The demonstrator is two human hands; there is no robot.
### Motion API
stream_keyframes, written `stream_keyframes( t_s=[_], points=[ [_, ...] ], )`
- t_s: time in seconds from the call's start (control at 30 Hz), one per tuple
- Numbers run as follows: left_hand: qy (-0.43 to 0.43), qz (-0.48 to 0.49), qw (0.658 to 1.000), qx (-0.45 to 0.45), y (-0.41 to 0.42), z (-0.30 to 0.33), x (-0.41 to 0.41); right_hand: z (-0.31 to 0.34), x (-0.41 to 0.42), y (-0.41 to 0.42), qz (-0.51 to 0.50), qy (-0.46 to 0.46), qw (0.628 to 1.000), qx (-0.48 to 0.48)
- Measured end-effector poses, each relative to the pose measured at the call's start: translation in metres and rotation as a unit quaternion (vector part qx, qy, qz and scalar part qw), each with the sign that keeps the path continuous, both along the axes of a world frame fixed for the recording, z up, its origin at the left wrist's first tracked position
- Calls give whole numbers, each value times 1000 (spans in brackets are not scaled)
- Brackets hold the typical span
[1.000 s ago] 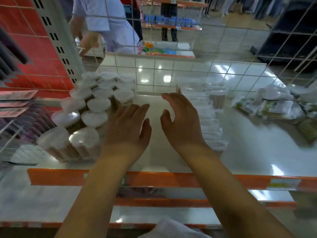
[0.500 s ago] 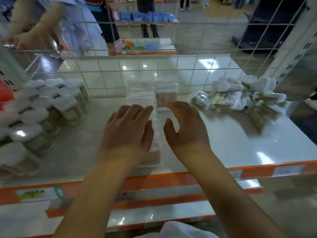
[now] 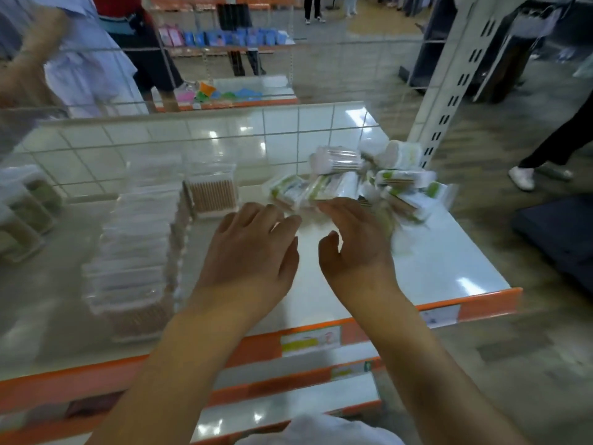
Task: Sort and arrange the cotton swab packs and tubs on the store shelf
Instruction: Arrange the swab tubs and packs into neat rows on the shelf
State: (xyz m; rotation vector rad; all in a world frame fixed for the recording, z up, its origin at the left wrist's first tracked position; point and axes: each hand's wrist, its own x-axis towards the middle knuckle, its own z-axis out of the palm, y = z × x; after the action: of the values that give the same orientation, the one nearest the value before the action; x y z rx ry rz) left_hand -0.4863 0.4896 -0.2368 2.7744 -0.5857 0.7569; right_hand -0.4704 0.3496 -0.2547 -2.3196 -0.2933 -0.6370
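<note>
A loose pile of green-and-white cotton swab packs [image 3: 349, 184] lies at the back right of the white shelf [image 3: 442, 277]. My left hand [image 3: 253, 248] and my right hand [image 3: 356, 248] hover side by side just in front of the pile, fingers relaxed and holding nothing. My right fingertips are close to the nearest packs. A row of clear flat swab boxes [image 3: 134, 245] runs front to back on the left, with one upright box [image 3: 213, 194] at its far end. Round tubs [image 3: 25, 203] stand at the far left edge, blurred.
A wire grid [image 3: 288, 91] backs the shelf, and a white slotted upright [image 3: 449, 101] stands at the right end. The shelf's orange front edge [image 3: 321, 338] carries price labels. A person in a pale shirt [image 3: 83, 69] stands behind the grid; another's legs [image 3: 545, 149] are at right.
My view and both hands have swung right, from the round tubs past the row of clear boxes to the loose pile of packs. Both hands stay empty.
</note>
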Motion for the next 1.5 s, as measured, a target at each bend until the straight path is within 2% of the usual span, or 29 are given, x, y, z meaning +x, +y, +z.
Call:
stream_keyframes(
  t_s=[0.17, 0.4, 0.53, 0.73, 0.9, 1.07, 1.27, 1.5],
  points=[
    [0, -19, 1000, 14, -41, 1, 11, -2, 13, -48, -58, 3, 998, -8],
    [5, -84, 996, 41, -102, -1, 37, 1, 41, -111, -109, -1, 993, 41],
    [30, -78, 996, 25, -124, -4, 64, -5, 64, -138, -131, -5, 991, 17],
    [72, -51, 996, -5, -137, -13, 97, -13, 97, -163, -123, 49, 991, -34],
    [91, -40, 995, 17, -134, -25, 106, -22, 115, -168, -94, 131, 986, -53],
    [90, -30, 995, 5, -132, -29, 106, -31, 125, -166, -75, 90, 992, -37],
    [37, -12, 999, 23, -139, -29, 103, -36, 127, -170, -47, 61, 997, -19],
    [104, -14, 994, -25, -135, -35, 102, -39, 119, -166, -10, 9, 1000, -3]
  ],
)
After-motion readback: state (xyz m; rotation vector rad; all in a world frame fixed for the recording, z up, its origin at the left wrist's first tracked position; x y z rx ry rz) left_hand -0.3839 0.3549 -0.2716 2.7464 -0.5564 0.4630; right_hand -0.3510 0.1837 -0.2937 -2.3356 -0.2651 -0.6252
